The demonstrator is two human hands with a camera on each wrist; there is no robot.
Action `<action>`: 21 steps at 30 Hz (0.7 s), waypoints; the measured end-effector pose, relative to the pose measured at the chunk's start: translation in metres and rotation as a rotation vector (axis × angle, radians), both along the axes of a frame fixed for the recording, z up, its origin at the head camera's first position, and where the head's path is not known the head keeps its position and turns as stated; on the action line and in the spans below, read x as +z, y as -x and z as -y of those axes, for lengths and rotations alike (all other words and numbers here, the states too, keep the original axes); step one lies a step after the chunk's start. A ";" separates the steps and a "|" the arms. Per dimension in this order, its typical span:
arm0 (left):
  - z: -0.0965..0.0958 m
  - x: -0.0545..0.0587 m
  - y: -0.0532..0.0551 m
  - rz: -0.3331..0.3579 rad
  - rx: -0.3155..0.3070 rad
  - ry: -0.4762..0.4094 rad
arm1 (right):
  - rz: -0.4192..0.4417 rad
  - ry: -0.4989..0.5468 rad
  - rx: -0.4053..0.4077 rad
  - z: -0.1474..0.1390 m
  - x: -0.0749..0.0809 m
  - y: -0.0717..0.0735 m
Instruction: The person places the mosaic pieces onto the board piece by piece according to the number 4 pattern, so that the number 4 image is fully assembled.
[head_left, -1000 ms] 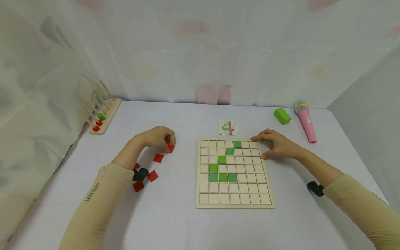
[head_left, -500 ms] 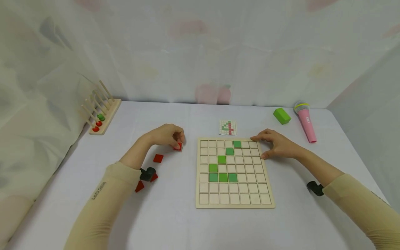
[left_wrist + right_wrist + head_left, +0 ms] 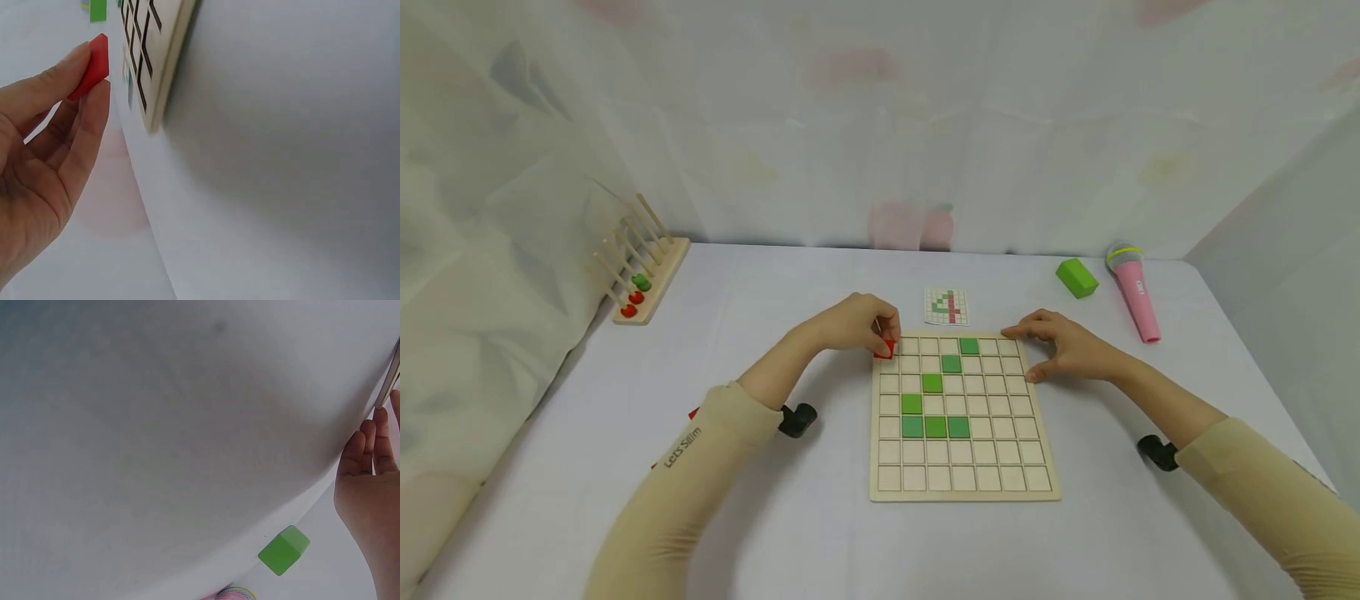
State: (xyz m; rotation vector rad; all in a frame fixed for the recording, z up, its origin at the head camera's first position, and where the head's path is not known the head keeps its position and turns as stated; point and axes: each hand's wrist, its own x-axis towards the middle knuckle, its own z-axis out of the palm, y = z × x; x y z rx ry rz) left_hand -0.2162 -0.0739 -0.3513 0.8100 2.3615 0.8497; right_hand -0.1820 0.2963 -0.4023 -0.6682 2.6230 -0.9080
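Between thumb and fingers my left hand [image 3: 856, 323] pinches a red square tile [image 3: 95, 67]. In the head view that tile overlaps the far left corner of the wooden grid board [image 3: 955, 490]. Several green tiles [image 3: 936, 427] lie in the board's cells, some in a slanting line and some in a row. My right hand [image 3: 1071, 346] rests at the board's far right corner, its fingertips and thumb touching the edge. A small pattern card [image 3: 947, 307] with a green and red figure 4 lies just behind the board.
Red tiles [image 3: 693, 412] on the left peek out from behind the left sleeve. A wooden peg stand [image 3: 658, 279] with small red and green beads is at the far left. A green block [image 3: 1077, 278] and a pink toy microphone [image 3: 1138, 296] lie at the back right.
My left hand has carried the red tile rightward from the loose tiles to the board's far left corner. The left forearm now covers most of the other red tiles. My right hand stays put.
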 end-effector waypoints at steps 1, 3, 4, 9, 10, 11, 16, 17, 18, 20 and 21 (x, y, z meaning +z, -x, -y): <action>-0.005 0.000 -0.001 -0.012 -0.004 -0.005 | -0.003 -0.001 0.002 0.000 0.000 0.000; -0.015 0.000 -0.002 -0.040 -0.011 -0.018 | -0.009 0.000 0.004 0.000 0.000 0.000; -0.020 -0.001 -0.002 -0.051 -0.009 -0.027 | -0.009 -0.002 0.002 0.000 0.001 0.000; -0.042 -0.001 -0.004 -0.049 0.023 -0.085 | -0.008 0.005 0.005 0.000 0.003 -0.001; -0.046 -0.001 -0.004 -0.048 0.030 -0.096 | -0.005 0.007 0.005 0.000 0.003 -0.001; -0.049 -0.001 -0.005 -0.045 0.035 -0.107 | -0.007 0.008 0.008 0.000 0.002 -0.001; -0.064 -0.004 -0.006 -0.047 0.055 -0.151 | -0.016 0.011 0.018 -0.001 0.001 0.000; -0.067 -0.005 -0.007 -0.047 0.059 -0.156 | -0.014 0.012 0.019 -0.001 0.001 0.000; -0.069 -0.005 -0.007 -0.045 0.064 -0.163 | -0.011 0.013 0.018 -0.001 0.001 0.000; -0.074 -0.007 -0.007 -0.045 0.072 -0.177 | -0.007 0.011 0.016 -0.001 0.001 0.001; -0.076 -0.008 -0.007 -0.043 0.075 -0.186 | -0.007 0.010 0.016 -0.001 0.001 0.001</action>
